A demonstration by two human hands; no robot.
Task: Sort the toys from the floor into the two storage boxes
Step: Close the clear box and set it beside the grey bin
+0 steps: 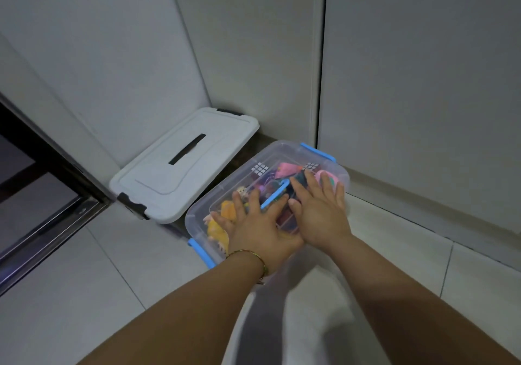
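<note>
A clear plastic storage box [197, 218] with rounded corners sits on the floor [84, 280] of pale, smooth tiles, close to a corner of flat white cabinet panels [423, 82]. Its see-through lid [248, 175] is on top, with a moulded raised rectangle and two small grid patterns. A blue latch [201, 252] shows at the near end and another blue latch [318, 151] at the far end, and a slim blue handle [275, 195] lies across the middle of the lid. The toys are inside, seen through the plastic: yellow-orange figures [218, 230] at the near left end, a pink toy [287, 168] towards the far end, and darker, blurred pieces between them. The left hand [259, 229] lies flat on the lid, its fingers [255, 198] straight and spread, grasping nothing; a thin gold bangle [253, 254] circles that wrist. The right hand [321, 218] presses down just beside it, its fingers [327, 184] also straight and released, the two hands touching at the thumb side. Just to the left stands a second box, opaque white [183, 161], closed with a ridged matte lid, a black handle slot [187, 149] and black latches [134, 202]. A shiny metal door track [42, 237] runs along the far left.
</note>
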